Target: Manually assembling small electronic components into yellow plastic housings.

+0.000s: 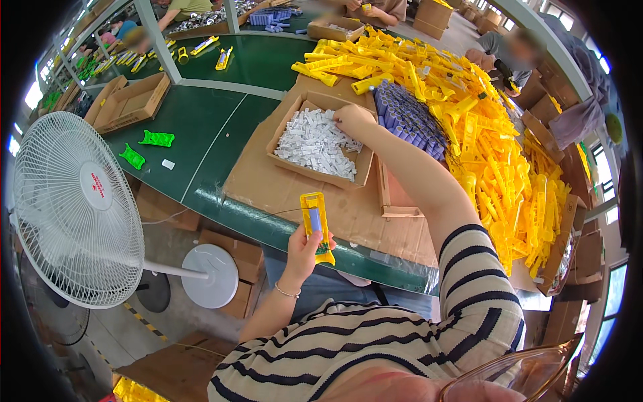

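My left hand grips a yellow plastic casing half in front of the table's near edge. Inside the casing lie a purple battery cell and a small green circuit board; a thin dark wire sticks out to the left. My right arm stretches over to a shallow cardboard box heaped with small white plastic parts. At the box's right side, my right hand has its fingers curled together over the parts. What its fingertips hold, if anything, is too small to make out.
Purple battery cells stand beside a large pile of yellow casings on the right. A white fan is at left. Green plastic pieces and an open carton lie on the green table. Co-workers sit across.
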Demonstrator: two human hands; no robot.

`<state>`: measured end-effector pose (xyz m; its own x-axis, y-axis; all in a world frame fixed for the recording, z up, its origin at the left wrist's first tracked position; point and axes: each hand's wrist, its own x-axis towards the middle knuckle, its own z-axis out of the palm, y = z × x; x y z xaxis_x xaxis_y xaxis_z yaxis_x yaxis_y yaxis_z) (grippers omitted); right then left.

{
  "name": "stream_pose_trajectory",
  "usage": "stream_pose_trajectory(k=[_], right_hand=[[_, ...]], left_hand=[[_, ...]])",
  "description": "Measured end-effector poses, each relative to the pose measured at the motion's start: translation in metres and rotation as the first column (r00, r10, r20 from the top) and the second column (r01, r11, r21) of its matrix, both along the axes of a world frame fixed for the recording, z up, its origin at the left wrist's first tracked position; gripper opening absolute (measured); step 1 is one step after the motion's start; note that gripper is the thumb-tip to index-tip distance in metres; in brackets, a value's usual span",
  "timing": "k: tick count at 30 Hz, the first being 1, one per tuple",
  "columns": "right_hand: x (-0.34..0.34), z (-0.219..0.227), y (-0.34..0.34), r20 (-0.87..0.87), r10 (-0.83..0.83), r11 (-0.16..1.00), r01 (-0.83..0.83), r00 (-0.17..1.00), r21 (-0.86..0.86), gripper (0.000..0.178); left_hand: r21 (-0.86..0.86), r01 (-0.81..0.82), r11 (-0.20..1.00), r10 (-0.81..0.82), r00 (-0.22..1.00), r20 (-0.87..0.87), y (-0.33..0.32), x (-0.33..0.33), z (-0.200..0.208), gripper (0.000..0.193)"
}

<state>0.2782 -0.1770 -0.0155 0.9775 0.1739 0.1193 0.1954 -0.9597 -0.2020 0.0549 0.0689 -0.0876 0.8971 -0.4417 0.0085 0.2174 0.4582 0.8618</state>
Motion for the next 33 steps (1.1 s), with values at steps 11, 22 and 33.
stream_pose_trajectory(k=[11, 22, 33], right_hand=[[-0.102, 0.061, 0.011, 0.03, 0.092, 0.15, -0.043, 0.995, 0.988, 0.018], [-0.242, 0.073, 0.023, 0.221, 0.058, -0.161, -0.21, 0.973, 0.964, 0.019], [-0.282, 0.052, 0.012, 0.076, -0.017, -0.135, -0.077, 0.997, 0.988, 0.012]], left_hand=[[0.011, -0.003, 1.0, 0.003, 1.0, -0.026, -0.001, -0.001, -0.001, 0.022], [0.092, -0.045, 0.995, 0.042, 0.999, 0.034, -0.016, -0.014, 0.027, 0.032], [-0.04, 0.067, 0.997, -0.062, 0.99, 0.124, -0.051, -0.048, 0.086, 0.038]])
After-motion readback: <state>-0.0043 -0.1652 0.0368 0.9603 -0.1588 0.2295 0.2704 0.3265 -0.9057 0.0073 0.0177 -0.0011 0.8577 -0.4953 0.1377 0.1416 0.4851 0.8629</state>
